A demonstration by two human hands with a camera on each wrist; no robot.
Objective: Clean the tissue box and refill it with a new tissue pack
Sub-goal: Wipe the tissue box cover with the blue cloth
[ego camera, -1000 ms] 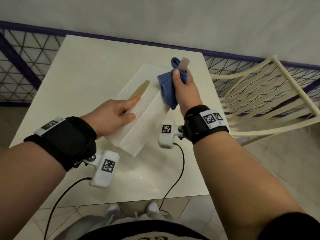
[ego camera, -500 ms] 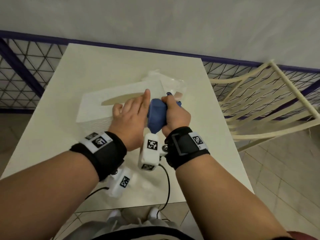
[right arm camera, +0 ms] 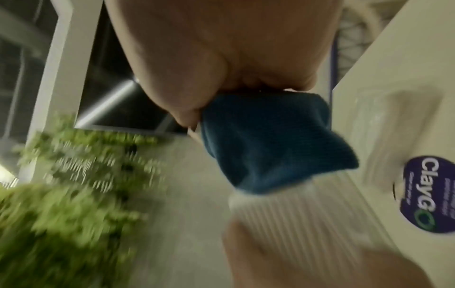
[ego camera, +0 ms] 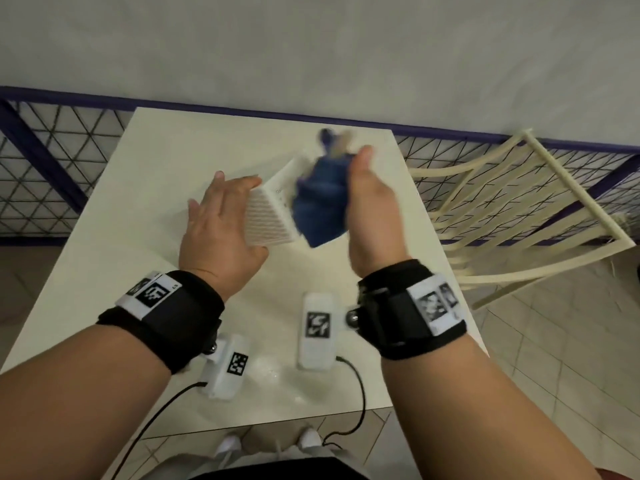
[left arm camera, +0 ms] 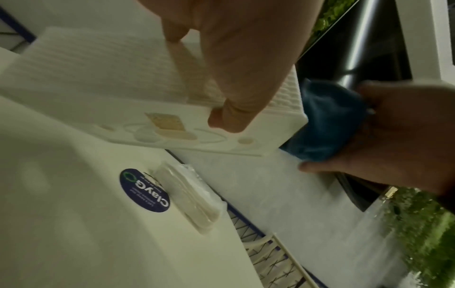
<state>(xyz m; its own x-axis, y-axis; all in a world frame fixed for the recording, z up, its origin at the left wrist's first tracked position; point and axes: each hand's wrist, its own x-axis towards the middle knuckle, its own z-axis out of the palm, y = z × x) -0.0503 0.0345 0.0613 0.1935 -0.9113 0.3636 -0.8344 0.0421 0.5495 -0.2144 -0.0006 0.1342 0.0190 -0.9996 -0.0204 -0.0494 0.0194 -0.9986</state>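
Two hands on the wiping step: left hand [ego camera: 221,220] grips the box [ego camera: 268,216] tilted above the table [ego camera: 138,220], right hand [ego camera: 372,209] bunches the cloth [ego camera: 320,209] against its side; next, likely remaining faces, then refill.

Left hand [ego camera: 221,223] fingers extended and gripping, right hand [ego camera: 372,209] clenched, forearms reaching forward, wrists strapped

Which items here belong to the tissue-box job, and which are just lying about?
In use: tissue box, blue cloth, tissue pack, left hand, right hand.
Bystanders: table, cream chair, round sticker.
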